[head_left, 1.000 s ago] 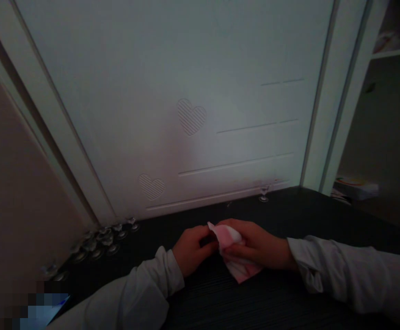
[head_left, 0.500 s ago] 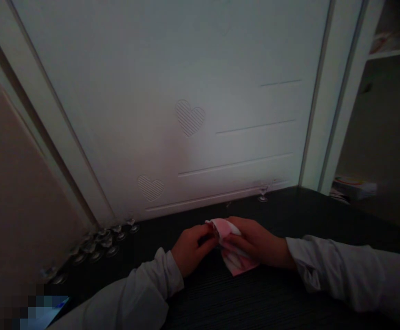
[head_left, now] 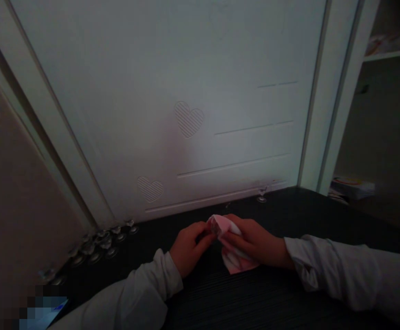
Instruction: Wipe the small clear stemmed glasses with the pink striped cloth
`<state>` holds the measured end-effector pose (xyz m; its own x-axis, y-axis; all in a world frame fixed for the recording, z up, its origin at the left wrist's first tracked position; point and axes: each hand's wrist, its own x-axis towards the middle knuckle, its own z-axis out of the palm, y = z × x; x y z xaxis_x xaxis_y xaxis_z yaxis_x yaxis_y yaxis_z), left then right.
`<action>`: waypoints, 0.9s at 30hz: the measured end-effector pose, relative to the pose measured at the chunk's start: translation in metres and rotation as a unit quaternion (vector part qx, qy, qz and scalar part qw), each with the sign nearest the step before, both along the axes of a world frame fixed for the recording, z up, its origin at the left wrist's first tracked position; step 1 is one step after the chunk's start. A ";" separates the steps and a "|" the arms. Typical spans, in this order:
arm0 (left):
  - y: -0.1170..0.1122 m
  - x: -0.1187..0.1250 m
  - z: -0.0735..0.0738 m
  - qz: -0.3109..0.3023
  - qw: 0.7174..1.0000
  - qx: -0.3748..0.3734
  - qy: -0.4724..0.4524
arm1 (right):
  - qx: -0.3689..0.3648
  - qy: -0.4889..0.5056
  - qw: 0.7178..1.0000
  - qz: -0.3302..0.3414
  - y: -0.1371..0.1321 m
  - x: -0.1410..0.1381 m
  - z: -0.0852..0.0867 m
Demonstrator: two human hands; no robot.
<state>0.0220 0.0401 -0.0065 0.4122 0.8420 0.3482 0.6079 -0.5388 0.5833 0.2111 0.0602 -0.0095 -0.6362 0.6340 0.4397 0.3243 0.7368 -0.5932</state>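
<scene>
Above the dark table, my right hand (head_left: 246, 236) is closed around a pink and white cloth (head_left: 239, 263), one corner of which hangs below the fingers. Wrapped in the cloth is a small clear glass (head_left: 215, 225); only a bit of it shows at the cloth's opening, and the rest is hidden. My left hand (head_left: 190, 245) pinches the glass at that opening with thumb and fingers, touching the cloth's edge.
Several small stemmed glasses (head_left: 95, 245) stand grouped on the left of the dark table (head_left: 200, 302). Another stemmed glass (head_left: 262, 193) stands at the back right, near the white panel (head_left: 131, 114) with carved hearts. Shelves with papers (head_left: 353, 188) are beyond the right side.
The cloth's opening has shifted slightly, showing a little more of the glass. Both hands stay nearly in place with small finger movements. The view has moved slightly.
</scene>
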 end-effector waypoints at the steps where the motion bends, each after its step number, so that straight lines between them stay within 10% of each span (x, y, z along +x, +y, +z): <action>1: 0.000 0.000 0.000 0.004 1.000 0.004 -0.003 | -0.003 0.009 1.000 -0.002 0.000 0.000 -0.001; 27: 0.002 0.001 -0.003 -0.048 0.992 -0.100 -0.060 | 0.051 -0.036 0.998 0.025 0.000 0.000 0.001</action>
